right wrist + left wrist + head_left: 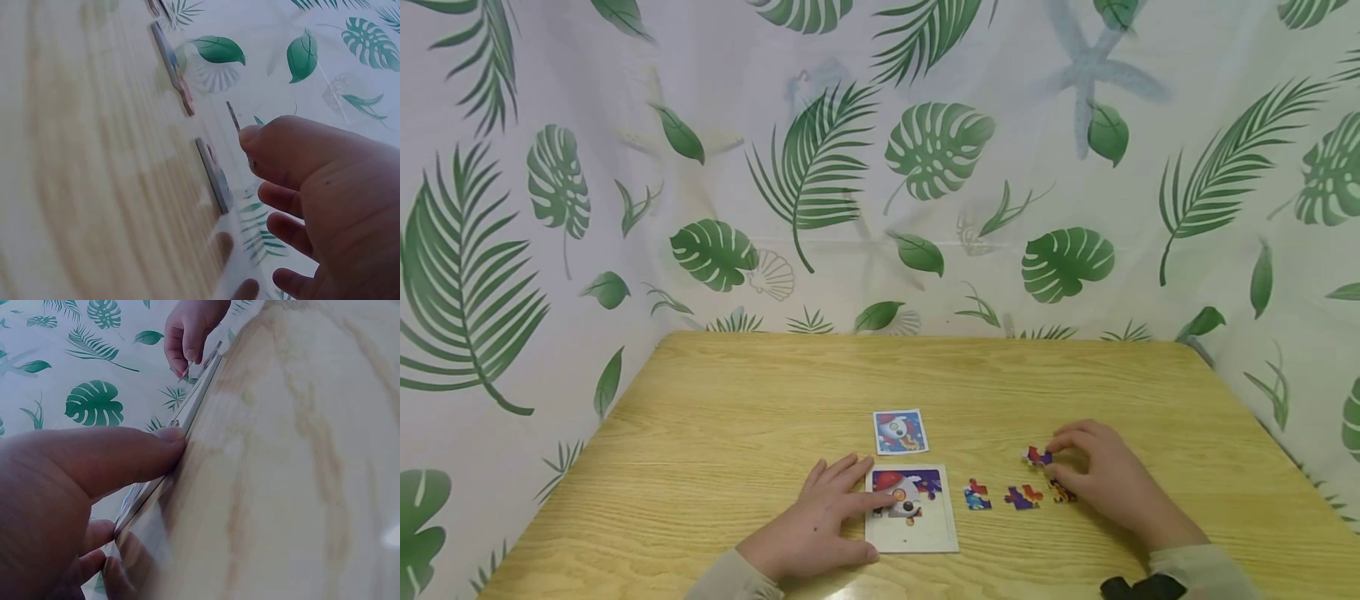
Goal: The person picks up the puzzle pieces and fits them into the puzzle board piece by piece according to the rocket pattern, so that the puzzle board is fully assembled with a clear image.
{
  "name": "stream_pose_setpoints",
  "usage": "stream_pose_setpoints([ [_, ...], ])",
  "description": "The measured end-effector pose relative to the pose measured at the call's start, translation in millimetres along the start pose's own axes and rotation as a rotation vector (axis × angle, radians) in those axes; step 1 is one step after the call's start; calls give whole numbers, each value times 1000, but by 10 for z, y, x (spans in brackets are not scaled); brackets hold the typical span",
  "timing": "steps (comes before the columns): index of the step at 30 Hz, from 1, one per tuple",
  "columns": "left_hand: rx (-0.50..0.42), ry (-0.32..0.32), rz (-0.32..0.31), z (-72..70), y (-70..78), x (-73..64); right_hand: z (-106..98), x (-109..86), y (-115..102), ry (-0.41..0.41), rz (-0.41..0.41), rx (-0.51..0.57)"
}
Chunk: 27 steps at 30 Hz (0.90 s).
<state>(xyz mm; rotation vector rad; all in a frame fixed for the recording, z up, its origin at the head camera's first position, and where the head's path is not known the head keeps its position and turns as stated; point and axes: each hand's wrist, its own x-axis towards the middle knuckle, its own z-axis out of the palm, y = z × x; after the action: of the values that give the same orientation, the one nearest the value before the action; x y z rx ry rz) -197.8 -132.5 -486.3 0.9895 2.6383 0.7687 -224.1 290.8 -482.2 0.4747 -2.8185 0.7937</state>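
A: Left side first?
B: Left hand (831, 521) rests over the left edge of the puzzle board (925, 535). Fingers spread, index across the printed part, thumb at the edge — thumb and fingers apart, no pinch. Board's far part carries picture, most of its near part is bare cream.
A: Next?
B: Picture card (901, 433) just beyond the board's far edge. Then, right of the board, a blue-and-red piece (977, 497), then a purple-and-orange piece (1018, 498).
A: Right grip?
B: Right hand (1108, 477) has thumb and index together on a held piece (1036, 456), lifted off the table (737, 417) per right wrist view. Dark-and-orange piece (1063, 492) is by its thumb, partly covered.
A: Key relation?
B: From that pinch, board lies left and a bit nearer the person. Left hand touches it; right is well apart. Held piece's long axis — can't tell, fingertips hide some.
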Motion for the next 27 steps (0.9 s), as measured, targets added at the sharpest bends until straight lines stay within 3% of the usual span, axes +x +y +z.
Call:
stream_pose_setpoints([
  [18,-16,-18,-20,-19,26,6,243,85,-448,-26,-58,68],
  [27,-7,-14,-15,-11,20,6,390,109,-771,-87,-115,87],
])
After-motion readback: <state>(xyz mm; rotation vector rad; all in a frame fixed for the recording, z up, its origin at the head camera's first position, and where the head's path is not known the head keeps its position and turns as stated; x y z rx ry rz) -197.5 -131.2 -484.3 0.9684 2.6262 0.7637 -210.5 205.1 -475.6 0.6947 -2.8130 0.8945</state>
